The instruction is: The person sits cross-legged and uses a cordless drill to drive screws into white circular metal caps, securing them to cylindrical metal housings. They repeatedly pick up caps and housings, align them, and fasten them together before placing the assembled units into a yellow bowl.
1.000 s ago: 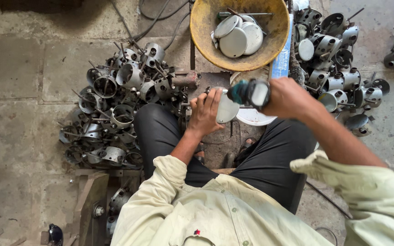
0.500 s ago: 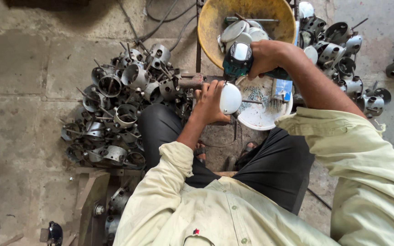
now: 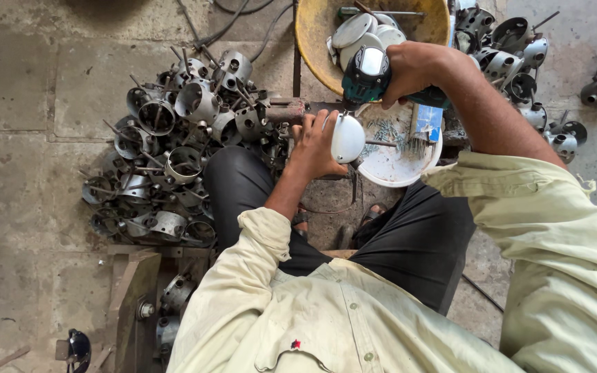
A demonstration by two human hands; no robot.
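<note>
While the yellow basin (image 3: pixel 312 41) at the top holds several round white caps, the white bowl (image 3: pixel 395 162) below it holds small screws. Right hand (image 3: pixel 419 69) is closed around a dark green drill (image 3: pixel 367 72), pointed down at a white cap (image 3: pixel 347 137). Left hand (image 3: pixel 312 148) curls around that cap, steadying it above the knees, beside a pile of metal housings (image 3: pixel 174 138) on the floor.

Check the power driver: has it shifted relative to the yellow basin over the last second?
Yes. The power driver in the right hand moved left and up toward the yellow basin, now overlapping its rim above the white cover.
</note>
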